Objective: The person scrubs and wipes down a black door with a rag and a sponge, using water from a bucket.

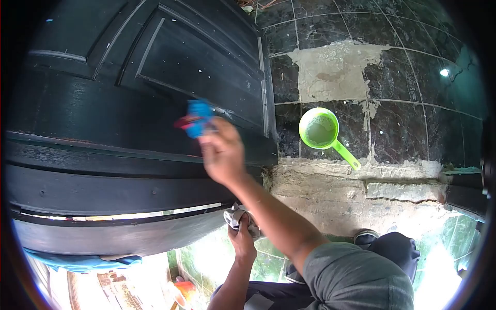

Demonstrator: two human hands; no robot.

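Note:
My right hand (223, 152) is closed on a small blue and red thing (199, 118), held at the lower part of a dark panelled door (129, 111). Motion blurs that thing, so its exact kind does not show. Below my right forearm, my left hand (241, 238) grips a crumpled grey cloth (235, 216) near the door's edge. To the right of my right hand, a bright green dipper (336, 135) with cloudy, foamy liquid inside stands on the dark tiled floor, its handle pointing towards me.
A rough cement patch (330, 72) interrupts the dark floor tiles (398, 121). A worn, uneven threshold (320, 181) runs between the floor and my feet. Blue fabric (82, 261) lies at lower left, and an orange object (186, 292) sits near the bottom edge.

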